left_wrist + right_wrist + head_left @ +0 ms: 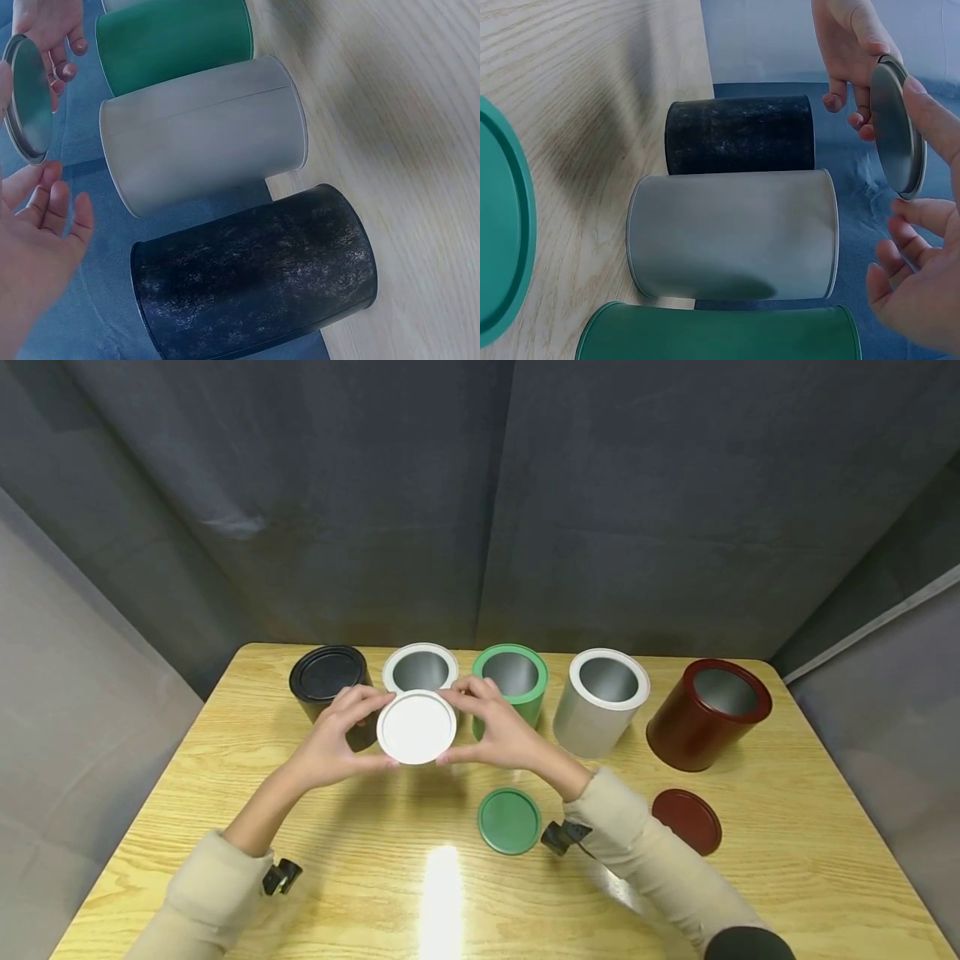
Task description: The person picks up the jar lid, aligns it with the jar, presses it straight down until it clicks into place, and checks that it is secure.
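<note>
A round white lid (417,727) is held up between both hands, its flat face toward the head camera. My left hand (333,742) pinches the lid's left edge with thumb below and fingers above. On the opposite edge, my right hand (495,727) grips it the same way. Just behind the lid stands an open white can (206,135), partly hidden in the head view. The lid is raised off the table, and its underside shows in the right wrist view. A black can (330,672) with its black lid on stands behind the left hand.
Right of the white can stand an open green can (534,708), another open white can (588,727) and an open dark red can (681,727). A green lid (509,821) and a dark red lid (686,821) lie on the wooden table (360,893). Grey curtains surround it.
</note>
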`<state>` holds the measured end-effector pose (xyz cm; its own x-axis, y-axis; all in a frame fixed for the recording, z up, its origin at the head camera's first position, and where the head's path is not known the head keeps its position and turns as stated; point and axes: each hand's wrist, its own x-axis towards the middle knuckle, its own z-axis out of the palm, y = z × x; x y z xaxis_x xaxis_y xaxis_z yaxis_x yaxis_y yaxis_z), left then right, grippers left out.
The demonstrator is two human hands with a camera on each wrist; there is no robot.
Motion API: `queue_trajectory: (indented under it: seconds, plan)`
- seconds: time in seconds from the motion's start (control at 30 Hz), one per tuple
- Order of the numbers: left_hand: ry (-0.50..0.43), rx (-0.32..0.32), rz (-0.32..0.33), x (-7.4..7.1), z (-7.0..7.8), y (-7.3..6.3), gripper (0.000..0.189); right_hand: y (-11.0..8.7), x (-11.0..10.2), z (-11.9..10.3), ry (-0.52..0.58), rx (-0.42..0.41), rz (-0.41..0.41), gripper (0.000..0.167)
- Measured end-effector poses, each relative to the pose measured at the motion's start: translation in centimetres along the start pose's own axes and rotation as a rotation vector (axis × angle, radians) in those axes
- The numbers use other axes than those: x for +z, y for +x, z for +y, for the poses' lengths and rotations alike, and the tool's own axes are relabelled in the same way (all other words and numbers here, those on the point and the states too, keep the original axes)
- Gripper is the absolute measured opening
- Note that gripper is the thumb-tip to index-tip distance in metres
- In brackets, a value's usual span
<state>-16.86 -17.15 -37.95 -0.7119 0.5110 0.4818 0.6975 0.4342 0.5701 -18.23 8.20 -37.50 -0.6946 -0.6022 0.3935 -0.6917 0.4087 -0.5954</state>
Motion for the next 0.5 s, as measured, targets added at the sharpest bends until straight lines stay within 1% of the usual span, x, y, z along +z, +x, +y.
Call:
queue_trajectory:
  seconds: [0.17, 0.3, 0.43, 0.5]
  plan:
    - [-0.005, -0.013, -0.008, -0.12, -0.16, 0.19, 0.079, 0.23, -0.07, 0.12, 0.007, 0.002, 0.009, 0.075]
    - [-0.006, -0.010, -0.012, -0.22, -0.40, 0.41, 0.077, 0.49, -0.12, 0.28, 0.017, -0.005, 0.011, 0.073]
    - [-0.007, -0.011, -0.021, -0.40, -0.53, 0.78, 0.075, 0.71, -0.25, 0.50, 0.012, 0.010, 0.005, 0.073]
    - [-0.007, -0.022, -0.032, -0.53, -0.58, 1.02, 0.076, 0.86, -0.34, 0.61, 0.005, 0.017, 0.003, 0.073]
